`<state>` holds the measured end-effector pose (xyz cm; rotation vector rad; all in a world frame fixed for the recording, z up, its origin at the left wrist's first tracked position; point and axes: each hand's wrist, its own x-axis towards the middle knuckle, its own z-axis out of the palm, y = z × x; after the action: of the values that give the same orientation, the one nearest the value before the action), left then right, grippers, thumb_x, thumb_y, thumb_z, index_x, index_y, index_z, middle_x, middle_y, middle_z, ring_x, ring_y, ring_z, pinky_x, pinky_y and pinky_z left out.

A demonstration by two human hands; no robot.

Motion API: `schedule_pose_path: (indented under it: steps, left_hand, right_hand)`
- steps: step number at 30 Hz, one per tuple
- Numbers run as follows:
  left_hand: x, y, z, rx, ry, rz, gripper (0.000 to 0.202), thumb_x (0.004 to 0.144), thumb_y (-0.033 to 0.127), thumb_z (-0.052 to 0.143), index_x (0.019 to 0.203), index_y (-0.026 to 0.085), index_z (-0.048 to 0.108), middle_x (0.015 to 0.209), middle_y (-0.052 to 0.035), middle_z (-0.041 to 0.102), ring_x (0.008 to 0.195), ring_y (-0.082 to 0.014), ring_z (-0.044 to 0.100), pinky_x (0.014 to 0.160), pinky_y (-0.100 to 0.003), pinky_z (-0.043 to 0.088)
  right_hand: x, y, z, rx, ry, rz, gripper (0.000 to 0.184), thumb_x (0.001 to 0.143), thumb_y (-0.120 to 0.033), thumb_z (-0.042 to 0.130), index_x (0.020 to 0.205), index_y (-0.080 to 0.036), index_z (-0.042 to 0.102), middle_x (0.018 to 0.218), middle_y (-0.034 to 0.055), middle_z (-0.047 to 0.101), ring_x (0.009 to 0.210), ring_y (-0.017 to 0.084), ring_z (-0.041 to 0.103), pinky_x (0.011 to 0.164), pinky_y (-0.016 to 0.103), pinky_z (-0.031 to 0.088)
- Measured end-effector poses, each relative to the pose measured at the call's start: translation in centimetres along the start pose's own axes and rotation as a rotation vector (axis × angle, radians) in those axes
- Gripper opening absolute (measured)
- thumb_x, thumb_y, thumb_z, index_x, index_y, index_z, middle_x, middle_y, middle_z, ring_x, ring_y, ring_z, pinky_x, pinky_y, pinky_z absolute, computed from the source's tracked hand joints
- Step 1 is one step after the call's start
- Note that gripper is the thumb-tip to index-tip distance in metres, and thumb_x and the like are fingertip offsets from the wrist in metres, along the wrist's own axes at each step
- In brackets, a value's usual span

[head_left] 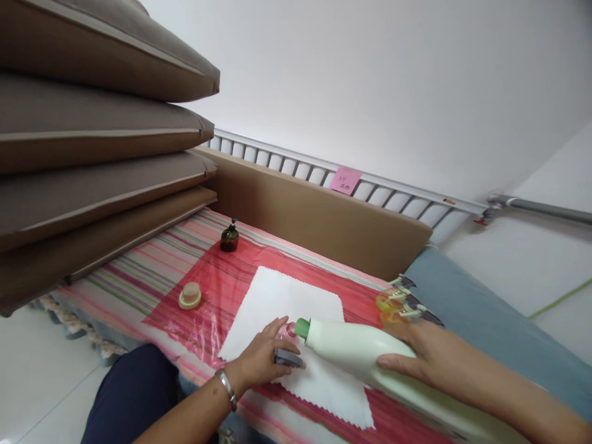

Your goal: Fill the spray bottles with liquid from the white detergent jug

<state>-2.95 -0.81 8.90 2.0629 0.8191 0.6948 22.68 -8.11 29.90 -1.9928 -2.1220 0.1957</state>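
Observation:
My right hand (411,345) is wrapped round a large pale green bottle (351,348), tilted nearly flat with its green spout (302,328) pointing left. The spout meets or sits just over the mouth of a small clear pink bottle (287,332); I cannot tell whether they touch. My left hand (263,357) closes around that small bottle, its fingers hiding most of it. A dark grey curved piece (288,358) shows at the same fingers. Under both lies a white cloth (296,293) with zigzag edges.
A dark pump bottle (229,237) and a round cream lid-like piece (190,296) stand on the red plastic sheet (208,333) over a striped cloth (134,265). Yellow and dark pieces (393,302) lie beyond my right hand. Brown cushions (102,123) are stacked left; a brown board (305,209) stands behind.

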Motion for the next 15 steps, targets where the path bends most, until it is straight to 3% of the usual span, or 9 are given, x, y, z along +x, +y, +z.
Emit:
schedule_pose_path:
  steps: [3, 9, 11, 15]
  left_hand:
    - [0.0, 0.0, 0.0, -0.015, 0.004, -0.006, 0.045, 0.058, 0.014, 0.074, 0.101, 0.028, 0.07, 0.152, -0.0041, 0.022, 0.137, -0.0307, 0.023, 0.11, -0.045, 0.024]
    - [0.1, -0.2, 0.0, -0.07, -0.012, -0.041, 0.047, 0.058, 0.01, 0.072, 0.102, 0.028, 0.069, 0.152, -0.0047, 0.021, 0.138, -0.0299, 0.021, 0.111, -0.043, 0.023]
    - [0.0, -0.5, 0.1, -0.119, -0.011, -0.051, 0.047, 0.058, 0.009, 0.072, 0.101, 0.027, 0.069, 0.153, -0.0044, 0.019, 0.138, -0.0312, 0.022, 0.11, -0.045, 0.025]
    - [0.0, -1.0, 0.4, -0.239, 0.002, -0.034, 0.042, 0.06, 0.01, 0.071, 0.1, 0.024, 0.07, 0.153, -0.0041, 0.017, 0.138, -0.0323, 0.021, 0.109, -0.047, 0.027]
  right_hand:
    - [-0.6, 0.8, 0.6, 0.055, -0.199, -0.023, 0.026, 0.068, -0.051, 0.063, 0.067, -0.026, 0.069, 0.066, 0.0024, 0.071, 0.058, 0.021, 0.061, 0.054, 0.026, 0.045]
    - [-2.0, 5.0, 2.1, 0.234, -0.169, 0.139, 0.038, 0.073, -0.058, 0.051, 0.069, -0.022, 0.065, 0.066, 0.0019, 0.067, 0.057, 0.019, 0.059, 0.049, 0.025, 0.044]
    - [-2.2, 7.0, 2.7, 0.278, -0.085, 0.239, 0.04, 0.074, -0.059, 0.049, 0.069, -0.022, 0.062, 0.062, 0.0009, 0.065, 0.056, 0.019, 0.059, 0.052, 0.025, 0.044]
    - [-1.8, 10.0, 4.9, 0.38, 0.203, 0.396, 0.04, 0.072, -0.059, 0.049, 0.063, -0.021, 0.057, 0.047, -0.002, 0.058, 0.056, 0.019, 0.058, 0.059, 0.027, 0.043]
